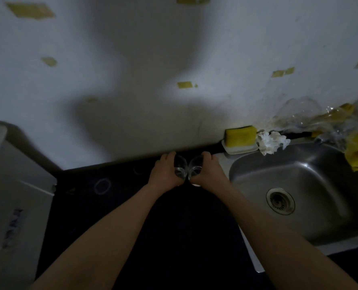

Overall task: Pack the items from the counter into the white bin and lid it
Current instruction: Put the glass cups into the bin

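Observation:
Two clear drinking glasses stand side by side at the back of the dark counter (115,206), close to the wall. My left hand (164,171) grips the left glass (179,167). My right hand (208,171) grips the right glass (195,166). The two glasses touch or nearly touch between my hands. The white bin and its lid do not show in this view.
A steel sink (299,191) lies right of my hands. Behind it a yellow sponge (239,135) sits on a white dish, with crumpled white tissue (272,142) beside it. A white appliance (13,185) stands at the left. Faint ring marks show on the counter.

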Available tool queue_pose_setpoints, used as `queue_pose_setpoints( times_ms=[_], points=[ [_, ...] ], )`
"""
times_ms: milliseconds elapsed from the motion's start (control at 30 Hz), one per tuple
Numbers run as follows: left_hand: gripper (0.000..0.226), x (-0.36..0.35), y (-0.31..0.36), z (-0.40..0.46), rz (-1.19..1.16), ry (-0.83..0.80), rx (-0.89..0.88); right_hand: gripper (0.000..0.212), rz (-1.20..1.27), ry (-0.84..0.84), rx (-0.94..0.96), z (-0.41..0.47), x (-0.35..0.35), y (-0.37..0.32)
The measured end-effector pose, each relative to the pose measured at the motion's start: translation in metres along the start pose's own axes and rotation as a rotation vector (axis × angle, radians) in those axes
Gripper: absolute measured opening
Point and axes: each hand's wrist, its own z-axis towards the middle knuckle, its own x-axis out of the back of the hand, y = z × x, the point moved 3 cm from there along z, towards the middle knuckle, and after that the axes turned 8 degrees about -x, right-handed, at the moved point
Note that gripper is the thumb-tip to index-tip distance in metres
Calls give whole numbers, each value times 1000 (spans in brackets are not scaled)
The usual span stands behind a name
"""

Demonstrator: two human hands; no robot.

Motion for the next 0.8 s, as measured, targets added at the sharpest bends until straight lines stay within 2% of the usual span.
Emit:
queue_pose_setpoints(
  times_ms=[100,267,467,633,800],
  points=[
    [81,33,-6,-23,-45,125,-5,78,0,14,75,-18,3,-32],
    [95,84,-25,-72,-65,294,29,82,4,46,184,-55,-8,-82],
    [100,154,-50,-140,-250,538,53,85,208,80,350,-101,-32,-157],
    [94,226,-76,-185,-198,772,67,88,357,120,449,-141,-52,-228],
    [96,288,-115,-237,-135,879,58,86,443,134,558,-178,-78,-298]
  ],
)
